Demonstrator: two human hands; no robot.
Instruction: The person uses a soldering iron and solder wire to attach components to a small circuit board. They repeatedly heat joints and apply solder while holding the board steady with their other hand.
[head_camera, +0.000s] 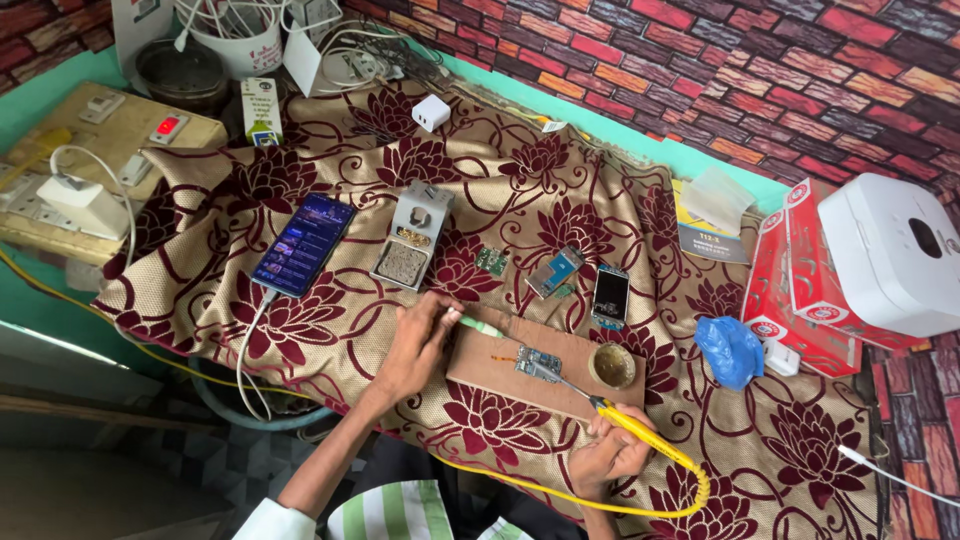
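your right hand (610, 455) is wrapped around the yellow soldering iron (640, 432), tip angled up-left onto the small circuit board (538, 362) sitting mid-way on the wooden block (480, 375). your left hand (415, 345) is closed on a green-handled tool (480, 326) that points right toward that board, so it's the nearer hand. a little flux tin (612, 366) sits just right of the board. everything's on a floral cloth (300, 340) against a brick-pattern wall (760, 80).

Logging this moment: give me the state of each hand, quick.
Left hand: closed on a thin green-handled tool over the wooden board.
Right hand: closed on the yellow soldering iron, tip at the small circuit board.
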